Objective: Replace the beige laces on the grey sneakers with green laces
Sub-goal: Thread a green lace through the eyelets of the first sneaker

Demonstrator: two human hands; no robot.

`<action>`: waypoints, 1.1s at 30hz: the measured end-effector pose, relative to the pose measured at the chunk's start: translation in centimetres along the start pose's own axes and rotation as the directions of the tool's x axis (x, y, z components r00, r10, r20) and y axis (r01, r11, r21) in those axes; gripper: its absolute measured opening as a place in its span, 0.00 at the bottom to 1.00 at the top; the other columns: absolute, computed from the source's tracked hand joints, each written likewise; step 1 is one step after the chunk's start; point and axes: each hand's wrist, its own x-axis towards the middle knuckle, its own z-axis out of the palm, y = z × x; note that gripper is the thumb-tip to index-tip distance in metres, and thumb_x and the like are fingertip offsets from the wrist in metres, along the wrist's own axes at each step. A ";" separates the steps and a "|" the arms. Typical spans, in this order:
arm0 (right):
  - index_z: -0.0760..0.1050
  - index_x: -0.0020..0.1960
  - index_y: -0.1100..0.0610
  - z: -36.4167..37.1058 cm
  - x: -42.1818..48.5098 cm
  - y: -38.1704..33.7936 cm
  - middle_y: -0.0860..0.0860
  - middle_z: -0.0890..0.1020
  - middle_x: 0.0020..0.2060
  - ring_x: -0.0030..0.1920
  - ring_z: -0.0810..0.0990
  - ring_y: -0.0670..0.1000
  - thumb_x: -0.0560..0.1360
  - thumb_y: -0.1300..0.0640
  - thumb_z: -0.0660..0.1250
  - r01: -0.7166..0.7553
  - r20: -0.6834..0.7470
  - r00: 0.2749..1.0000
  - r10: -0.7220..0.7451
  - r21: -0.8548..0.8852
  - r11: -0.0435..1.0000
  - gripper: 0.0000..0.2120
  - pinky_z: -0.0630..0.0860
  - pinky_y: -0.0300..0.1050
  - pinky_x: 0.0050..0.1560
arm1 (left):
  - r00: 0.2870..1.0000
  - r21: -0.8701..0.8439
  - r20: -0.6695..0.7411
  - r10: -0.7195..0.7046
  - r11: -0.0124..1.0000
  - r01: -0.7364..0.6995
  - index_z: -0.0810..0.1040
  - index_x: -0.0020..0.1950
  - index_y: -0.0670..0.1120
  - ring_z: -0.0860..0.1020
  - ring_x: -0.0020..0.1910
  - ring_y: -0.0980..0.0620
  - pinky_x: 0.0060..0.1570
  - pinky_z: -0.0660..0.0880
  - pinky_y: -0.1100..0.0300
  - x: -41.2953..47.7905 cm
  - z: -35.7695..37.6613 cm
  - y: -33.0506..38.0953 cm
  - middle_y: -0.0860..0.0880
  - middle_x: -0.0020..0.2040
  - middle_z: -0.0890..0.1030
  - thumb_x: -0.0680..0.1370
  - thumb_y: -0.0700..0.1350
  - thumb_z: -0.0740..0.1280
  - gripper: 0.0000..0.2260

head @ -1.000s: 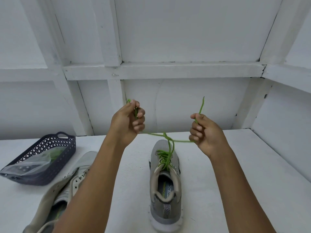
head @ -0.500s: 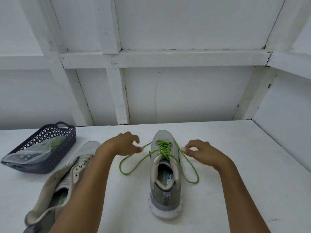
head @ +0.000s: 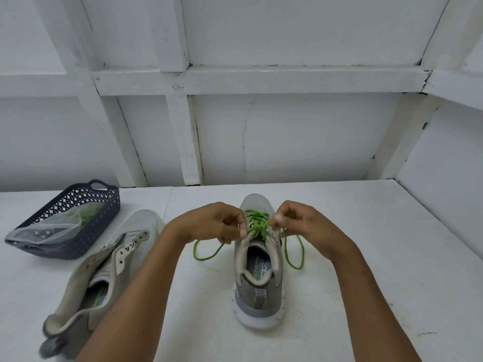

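Closing inward, left hand (head: 217,223) and right hand (head: 305,226) now meet over the sneaker (head: 257,283).
Each pinches a green lace (head: 257,226) strand; the sneaker points toe-away, long axis straight ahead, knot midway between both hands.

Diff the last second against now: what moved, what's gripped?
The left hand and right hand dropped from raised, lace-taut positions to the laced sneaker and closed in over its tongue. Both keep pinching the green lace, whose slack now lies in loops on either side. Unchanged: that shoe, the unlaced sneaker on its side, the basket.
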 end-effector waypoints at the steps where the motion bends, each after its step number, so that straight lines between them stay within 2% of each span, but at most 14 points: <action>1: 0.72 0.44 0.60 -0.1 0.2 0.0 0.57 0.85 0.50 0.51 0.83 0.53 0.80 0.60 0.64 -0.001 -0.023 1.000 0.004 0.131 0.991 0.06 0.79 0.52 0.53 | 1.000 -0.004 -0.012 0.010 1.000 -0.010 0.80 0.46 0.44 0.79 0.37 0.57 0.44 0.77 0.61 0.0 0.0 -0.1 0.53 0.37 0.81 0.79 0.37 0.68 0.04; 3: 0.70 0.43 0.60 -0.3 0.4 0.4 0.61 0.84 0.52 0.52 0.83 0.56 0.80 0.63 0.62 -0.048 -0.015 0.998 0.056 0.333 0.942 0.07 0.79 0.51 0.52 | 0.999 -0.048 -0.046 0.006 0.999 -0.008 0.80 0.45 0.43 0.78 0.38 0.56 0.44 0.75 0.62 -0.2 -0.4 -0.6 0.51 0.38 0.81 0.78 0.33 0.66 0.07; 4: 0.70 0.42 0.60 -0.6 0.3 0.8 0.60 0.84 0.51 0.51 0.83 0.55 0.80 0.64 0.61 -0.091 0.008 0.996 0.093 0.315 0.945 0.08 0.79 0.50 0.50 | 0.999 -0.053 -0.037 0.000 0.999 -0.002 0.80 0.44 0.43 0.78 0.38 0.56 0.44 0.75 0.62 -0.5 -0.8 -1.0 0.50 0.38 0.80 0.78 0.33 0.66 0.08; 7: 0.73 0.43 0.60 -1.9 -0.6 2.5 0.53 0.84 0.43 0.47 0.82 0.50 0.81 0.64 0.62 -0.203 0.077 0.977 0.200 0.023 0.979 0.08 0.77 0.45 0.47 | 0.999 -0.034 0.050 -0.021 0.999 0.023 0.80 0.44 0.44 0.78 0.41 0.55 0.47 0.74 0.59 -1.2 -1.9 -2.2 0.50 0.39 0.80 0.78 0.33 0.66 0.08; 8: 0.74 0.43 0.60 -2.3 -0.9 2.8 0.52 0.84 0.41 0.47 0.82 0.49 0.81 0.64 0.61 -0.214 0.089 0.973 0.213 -0.002 0.977 0.08 0.77 0.44 0.46 | 0.997 -0.030 0.074 -0.014 0.999 0.016 0.80 0.44 0.44 0.78 0.42 0.54 0.49 0.74 0.58 -1.3 -2.1 -2.4 0.50 0.39 0.80 0.78 0.34 0.66 0.08; 11: 0.72 0.43 0.60 -3.0 -0.9 2.9 0.54 0.80 0.37 0.40 0.80 0.51 0.81 0.65 0.61 -0.230 0.080 0.972 0.223 0.087 0.969 0.08 0.75 0.44 0.41 | 0.995 -0.027 0.097 0.016 1.000 -0.013 0.80 0.44 0.45 0.78 0.44 0.54 0.49 0.75 0.58 -0.8 -2.2 -2.2 0.50 0.40 0.80 0.78 0.37 0.67 0.05; 15: 0.69 0.42 0.59 -2.6 0.2 2.7 0.52 0.72 0.31 0.28 0.66 0.48 0.82 0.66 0.58 -0.245 0.036 0.969 0.243 0.217 0.945 0.10 0.66 0.40 0.30 | 0.999 -0.171 0.029 0.027 0.985 -0.021 0.77 0.47 0.41 0.79 0.41 0.51 0.44 0.77 0.56 -0.3 -1.7 -2.5 0.47 0.39 0.80 0.81 0.38 0.65 0.04; 19: 0.69 0.41 0.60 -2.9 0.1 3.2 0.53 0.72 0.30 0.29 0.65 0.48 0.81 0.68 0.58 -0.211 0.035 0.977 0.208 0.209 0.955 0.11 0.65 0.39 0.30 | 0.993 -0.155 0.109 0.049 0.987 -0.032 0.76 0.47 0.40 0.78 0.39 0.50 0.45 0.75 0.55 -1.0 -2.0 -3.5 0.48 0.38 0.79 0.80 0.37 0.65 0.03; 22: 0.69 0.41 0.60 -3.1 -0.3 3.9 0.53 0.73 0.30 0.29 0.67 0.49 0.81 0.67 0.59 -0.226 0.078 0.974 0.214 0.206 0.952 0.10 0.67 0.40 0.31 | 0.994 -0.146 0.100 0.048 0.989 -0.033 0.77 0.46 0.40 0.78 0.39 0.51 0.44 0.74 0.56 -1.1 -2.1 -3.5 0.48 0.37 0.78 0.78 0.42 0.66 0.05; 24: 0.68 0.40 0.59 -3.1 -0.4 4.2 0.53 0.73 0.30 0.30 0.67 0.50 0.80 0.64 0.61 -0.246 0.124 0.967 0.221 0.252 0.936 0.10 0.67 0.41 0.32 | 0.996 -0.216 0.080 0.046 0.976 -0.027 0.76 0.45 0.40 0.76 0.39 0.51 0.43 0.73 0.57 -0.9 -2.0 -3.7 0.47 0.37 0.77 0.78 0.43 0.65 0.07; 26: 0.67 0.39 0.59 -2.8 -0.3 3.9 0.54 0.72 0.31 0.32 0.69 0.52 0.77 0.58 0.63 -0.244 0.151 0.968 0.201 0.379 0.893 0.10 0.69 0.42 0.33 | 0.998 -0.373 0.049 0.035 0.928 -0.014 0.75 0.41 0.41 0.75 0.38 0.49 0.41 0.73 0.57 -0.7 -1.4 -3.6 0.46 0.36 0.74 0.79 0.44 0.65 0.08; 29: 0.73 0.31 0.58 -1.7 0.2 2.6 0.55 0.77 0.34 0.38 0.77 0.55 0.78 0.52 0.60 -0.126 0.043 0.991 0.125 0.606 0.785 0.19 0.75 0.46 0.37 | 0.995 -0.591 -0.104 -0.004 0.804 -0.059 0.74 0.34 0.43 0.76 0.39 0.45 0.40 0.74 0.56 -0.3 -0.1 -2.5 0.46 0.32 0.72 0.80 0.49 0.65 0.17; 31: 0.76 0.27 0.55 -0.7 0.8 1.7 0.57 0.82 0.39 0.45 0.82 0.56 0.78 0.50 0.57 -0.043 -0.015 0.997 0.073 0.682 0.730 0.23 0.79 0.50 0.46 | 0.975 -0.689 -0.219 -0.022 0.712 -0.139 0.76 0.29 0.44 0.79 0.43 0.44 0.43 0.77 0.55 0.2 0.8 -1.6 0.44 0.35 0.77 0.79 0.52 0.64 0.21; 33: 0.74 0.28 0.55 0.3 1.4 0.9 0.58 0.82 0.38 0.45 0.83 0.59 0.78 0.48 0.57 -0.028 -0.008 0.999 0.051 0.753 0.658 0.22 0.81 0.54 0.50 | 0.966 -0.774 -0.257 -0.044 0.608 -0.178 0.75 0.27 0.46 0.82 0.47 0.43 0.48 0.79 0.50 0.9 1.6 -0.8 0.41 0.40 0.82 0.79 0.54 0.61 0.22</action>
